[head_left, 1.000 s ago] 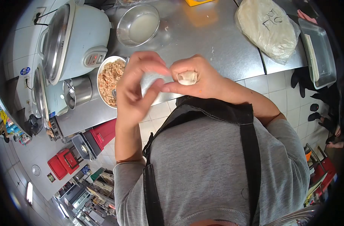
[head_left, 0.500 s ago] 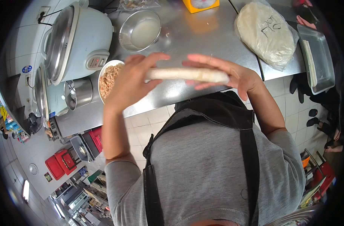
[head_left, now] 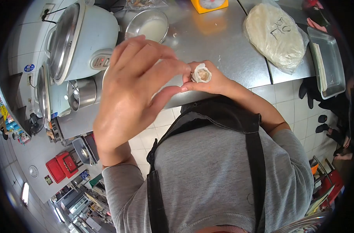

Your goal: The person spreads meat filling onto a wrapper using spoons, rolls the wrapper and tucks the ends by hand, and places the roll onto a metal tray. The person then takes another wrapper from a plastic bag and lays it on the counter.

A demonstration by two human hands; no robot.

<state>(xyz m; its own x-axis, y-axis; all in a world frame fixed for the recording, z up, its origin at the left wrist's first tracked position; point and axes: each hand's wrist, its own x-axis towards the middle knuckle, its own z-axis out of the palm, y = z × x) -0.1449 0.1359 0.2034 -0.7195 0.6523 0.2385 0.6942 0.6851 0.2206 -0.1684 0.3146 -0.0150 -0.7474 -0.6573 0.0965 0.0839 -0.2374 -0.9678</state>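
Note:
My right hand [head_left: 212, 79] is closed round a long white roll [head_left: 201, 73], held end-on towards me. Its near end has a ragged, pale wrapper edge with light brown filling inside. My left hand [head_left: 140, 81] is raised beside it with curved fingers, its thumb and index tips apart and close to the roll and my right fingers. Behind my left hand, the bowl of minced filling is almost wholly hidden.
A metal bowl of whitish liquid [head_left: 153, 29], a large cooker [head_left: 85, 42] and a yellow scale [head_left: 210, 4] stand on the steel table [head_left: 231, 46]. At the right are a bag of dough-like sheets [head_left: 276, 37] and a metal tray [head_left: 336, 62] with a white strip.
The roll has turned from lying crosswise between my hands to end-on in my right hand. My right fingers have closed round it, and my left hand has come up nearer the camera.

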